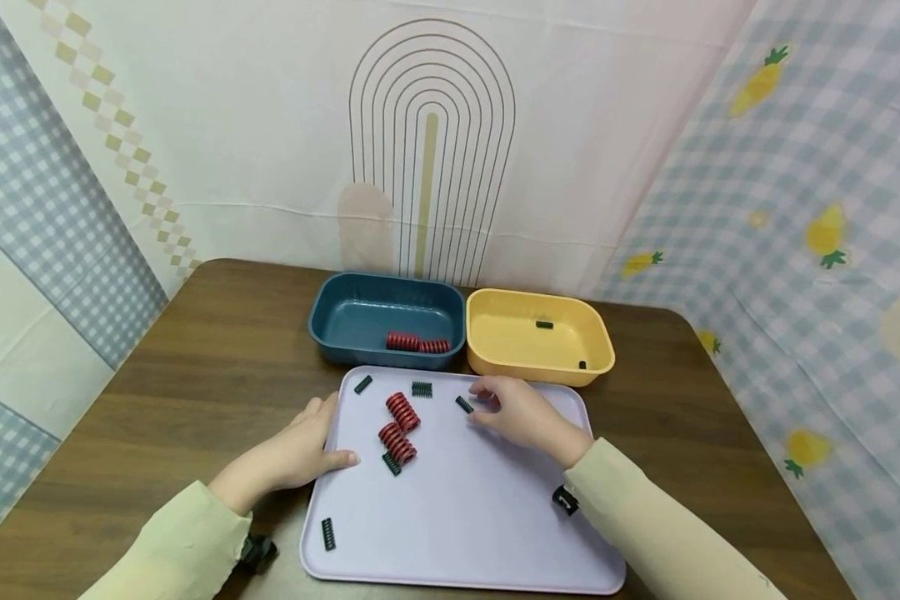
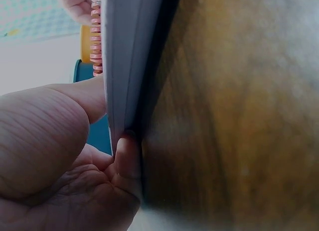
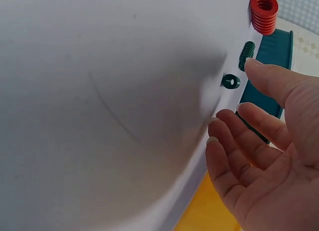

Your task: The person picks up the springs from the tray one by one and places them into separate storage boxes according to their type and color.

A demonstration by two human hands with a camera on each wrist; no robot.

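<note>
My left hand (image 1: 300,450) grips the left rim of a pale lilac tray (image 1: 465,517); in the left wrist view its thumb (image 2: 87,99) lies over the rim and a finger reaches the underside. Over the tray's back right part, my right hand (image 1: 517,412) has thumb and fingers spread around a small dark green spring (image 1: 464,404). That spring shows end-on in the right wrist view, apart from the fingertips (image 3: 213,122). Other green springs (image 1: 422,389) lie scattered on the tray. Two thick red springs (image 1: 402,412) lie left of its middle, one close behind the other.
Behind the tray stand a dark blue bin (image 1: 360,321) holding red springs (image 1: 402,342) and, beside it, a yellow bin (image 1: 502,329) with two small dark green springs (image 1: 544,325). All stand on a brown wooden table (image 1: 217,358), with patterned cloth (image 1: 270,125) around it.
</note>
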